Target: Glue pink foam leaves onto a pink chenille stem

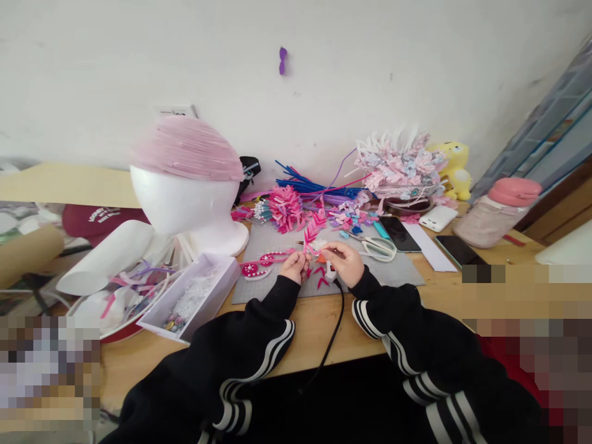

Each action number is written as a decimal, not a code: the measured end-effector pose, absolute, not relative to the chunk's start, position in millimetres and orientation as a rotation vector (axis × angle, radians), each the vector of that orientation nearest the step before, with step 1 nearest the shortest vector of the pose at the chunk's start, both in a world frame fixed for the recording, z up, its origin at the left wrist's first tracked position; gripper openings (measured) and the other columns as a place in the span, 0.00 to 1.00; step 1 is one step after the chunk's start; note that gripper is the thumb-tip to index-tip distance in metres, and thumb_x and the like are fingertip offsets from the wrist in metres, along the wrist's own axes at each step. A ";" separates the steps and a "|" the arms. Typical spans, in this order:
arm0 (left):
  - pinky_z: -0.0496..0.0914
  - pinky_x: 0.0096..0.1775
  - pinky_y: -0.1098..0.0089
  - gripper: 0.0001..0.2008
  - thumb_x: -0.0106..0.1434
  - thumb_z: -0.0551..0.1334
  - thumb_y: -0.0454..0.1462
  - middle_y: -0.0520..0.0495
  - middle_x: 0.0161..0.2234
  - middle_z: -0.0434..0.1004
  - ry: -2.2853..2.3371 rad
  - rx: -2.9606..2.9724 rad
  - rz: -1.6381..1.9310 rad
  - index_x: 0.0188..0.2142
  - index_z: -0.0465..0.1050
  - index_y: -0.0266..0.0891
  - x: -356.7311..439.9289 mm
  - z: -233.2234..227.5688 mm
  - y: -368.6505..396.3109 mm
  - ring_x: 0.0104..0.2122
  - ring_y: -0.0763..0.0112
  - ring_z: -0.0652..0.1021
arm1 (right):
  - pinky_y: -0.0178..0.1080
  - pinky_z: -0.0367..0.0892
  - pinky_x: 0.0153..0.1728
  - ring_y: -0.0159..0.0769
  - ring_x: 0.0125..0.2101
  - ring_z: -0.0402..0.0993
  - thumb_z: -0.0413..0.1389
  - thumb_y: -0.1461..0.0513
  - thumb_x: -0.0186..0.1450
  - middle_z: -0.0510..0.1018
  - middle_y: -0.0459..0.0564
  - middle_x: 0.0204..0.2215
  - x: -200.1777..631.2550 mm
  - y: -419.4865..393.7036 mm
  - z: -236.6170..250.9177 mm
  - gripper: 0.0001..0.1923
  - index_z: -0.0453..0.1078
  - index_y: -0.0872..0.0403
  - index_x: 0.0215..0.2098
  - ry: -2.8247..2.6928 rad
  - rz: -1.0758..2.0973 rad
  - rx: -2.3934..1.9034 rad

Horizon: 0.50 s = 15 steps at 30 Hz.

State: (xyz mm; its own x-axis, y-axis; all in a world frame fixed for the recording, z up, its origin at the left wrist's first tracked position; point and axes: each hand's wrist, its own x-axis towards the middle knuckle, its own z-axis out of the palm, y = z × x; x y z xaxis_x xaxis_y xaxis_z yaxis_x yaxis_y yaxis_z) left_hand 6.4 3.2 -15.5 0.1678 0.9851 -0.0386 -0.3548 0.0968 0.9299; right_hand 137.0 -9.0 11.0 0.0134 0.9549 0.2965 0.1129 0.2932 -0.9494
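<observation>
My left hand (296, 266) is closed in a pinch at the lower end of a pink chenille sprig (315, 229), whose V-shaped leaves rise above the fingertips. Just to its right, my right hand (346, 264) pinches a small pink chenille piece at the sprig's base; the fingers partly hide it. Beneath the right fingers lies a small white tool (330, 272) with an orange part and a black cord (337, 330). Several loose pink leaf pieces (322, 282) rest on the grey cutting mat (398, 279). A beaded pink ornament (252, 271) lies left of my left hand.
Left stand a white mannequin head (182, 200) with a pink cap and a white box (192, 302) of clear beads. Behind are a pink chenille bunch (285, 208), blue stems (314, 187) and a floral headdress (400, 163). Scissors (386, 246), phones (401, 234) and a pink-lidded bottle (493, 216) sit right.
</observation>
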 end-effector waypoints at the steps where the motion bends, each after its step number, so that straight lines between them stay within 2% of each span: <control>1: 0.48 0.12 0.80 0.14 0.48 0.60 0.45 0.59 0.12 0.56 0.848 0.959 1.179 0.22 0.63 0.35 6.1 -15.6 3.2 0.09 0.87 0.54 | 0.31 0.60 0.18 0.26 0.18 0.63 0.54 0.56 0.51 0.70 0.45 0.21 137.0 -8.5 10.4 0.10 0.67 0.56 0.26 -1.395 0.896 -1.087; 4: 0.49 0.13 0.80 0.15 0.47 0.61 0.45 0.59 0.12 0.56 0.811 0.974 1.138 0.22 0.63 0.35 5.6 -15.9 2.9 0.09 0.86 0.54 | 0.31 0.60 0.18 0.27 0.19 0.64 0.55 0.57 0.51 0.71 0.46 0.21 137.4 -6.0 7.1 0.10 0.68 0.56 0.26 -1.376 0.875 -1.121; 10: 0.48 0.13 0.79 0.17 0.44 0.63 0.46 0.58 0.12 0.57 0.752 1.012 1.072 0.22 0.62 0.35 6.3 -16.0 1.5 0.10 0.86 0.56 | 0.31 0.60 0.18 0.27 0.18 0.63 0.54 0.57 0.52 0.67 0.44 0.16 138.3 -3.7 3.1 0.10 0.69 0.57 0.28 -1.380 0.895 -1.119; 15: 0.49 0.13 0.79 0.16 0.45 0.62 0.46 0.58 0.12 0.58 0.750 1.023 1.066 0.21 0.62 0.35 6.7 -16.2 0.7 0.10 0.85 0.57 | 0.31 0.59 0.18 0.26 0.17 0.62 0.54 0.57 0.52 0.66 0.42 0.15 138.0 -3.6 4.3 0.10 0.68 0.56 0.27 -1.372 0.901 -1.126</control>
